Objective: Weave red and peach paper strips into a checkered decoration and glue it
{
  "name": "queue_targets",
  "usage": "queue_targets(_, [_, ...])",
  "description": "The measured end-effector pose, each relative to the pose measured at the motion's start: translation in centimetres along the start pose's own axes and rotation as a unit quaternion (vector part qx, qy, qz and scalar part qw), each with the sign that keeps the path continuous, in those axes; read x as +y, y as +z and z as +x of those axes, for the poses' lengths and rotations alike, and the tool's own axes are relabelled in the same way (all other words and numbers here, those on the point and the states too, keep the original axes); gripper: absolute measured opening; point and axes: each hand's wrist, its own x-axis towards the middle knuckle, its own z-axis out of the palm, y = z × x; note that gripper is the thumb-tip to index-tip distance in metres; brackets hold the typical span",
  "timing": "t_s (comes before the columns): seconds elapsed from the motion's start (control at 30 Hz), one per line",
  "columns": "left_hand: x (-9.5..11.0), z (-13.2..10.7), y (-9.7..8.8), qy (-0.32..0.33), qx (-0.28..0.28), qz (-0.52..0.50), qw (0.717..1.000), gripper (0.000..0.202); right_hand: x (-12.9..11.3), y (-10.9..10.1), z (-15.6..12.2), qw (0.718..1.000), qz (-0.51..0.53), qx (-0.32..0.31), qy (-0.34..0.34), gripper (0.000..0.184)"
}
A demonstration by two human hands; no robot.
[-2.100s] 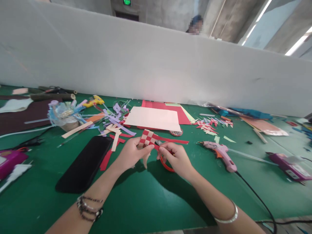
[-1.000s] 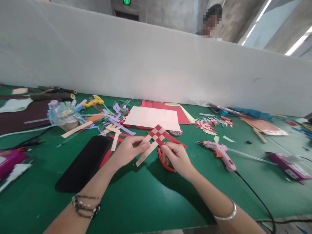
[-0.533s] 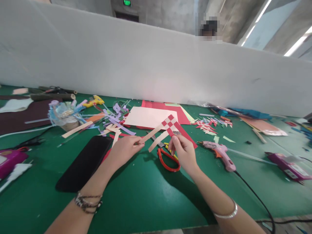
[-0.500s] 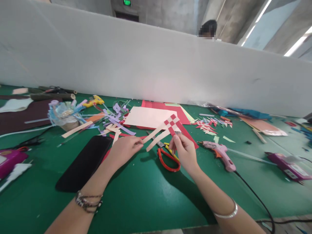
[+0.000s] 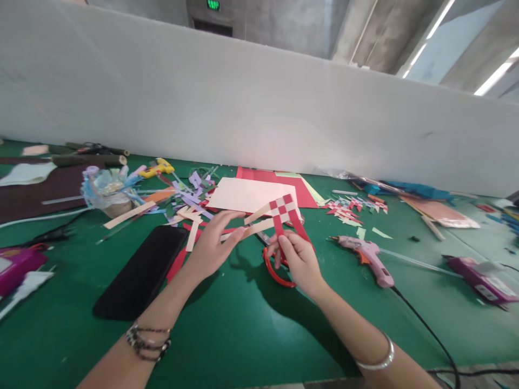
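Observation:
I hold a small woven piece of red and cream paper strips (image 5: 283, 209) above the green table (image 5: 243, 329). My right hand (image 5: 295, 259) is closed, pinching the red strips that hang down from the weave. My left hand (image 5: 214, 243) has its fingers stretched out, with the fingertips holding the ends of the cream strips to the left of the weave. Red-handled scissors (image 5: 272, 270) lie on the table under my right hand, partly hidden by it.
A black phone (image 5: 140, 270) lies left of my hands. A pink glue gun (image 5: 367, 254) with a black cord lies to the right. Cream and red paper sheets (image 5: 251, 195), loose paper strips (image 5: 190, 208) and a white partition wall (image 5: 259, 113) are behind.
The woven piece has been turned and shifted from over my left hand toward the right. My right hand let go of the scissors and took the red strips. My left hand's fingers spread out.

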Motion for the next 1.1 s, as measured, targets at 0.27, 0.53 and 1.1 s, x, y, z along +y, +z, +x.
queue_targets(0.27, [0.3, -0.3, 0.6, -0.053, -0.11, -0.163, 0.979, 0.033, 0.7, 1.2, -0.6, 0.994, -0.054, -0.094, 0.007, 0.032])
queue_targets(0.53, [0.7, -0.1, 0.0, -0.052, 0.009, -0.11, 0.993, 0.027, 0.5, 0.3, -0.5, 0.984, -0.155, -0.061, -0.057, 0.033])
queue_targets(1.1, [1.1, -0.5, 0.8, 0.013, -0.099, -0.081, 0.992, 0.025, 0.5, -0.1, 0.2, 0.991, -0.114, -0.016, -0.063, 0.021])
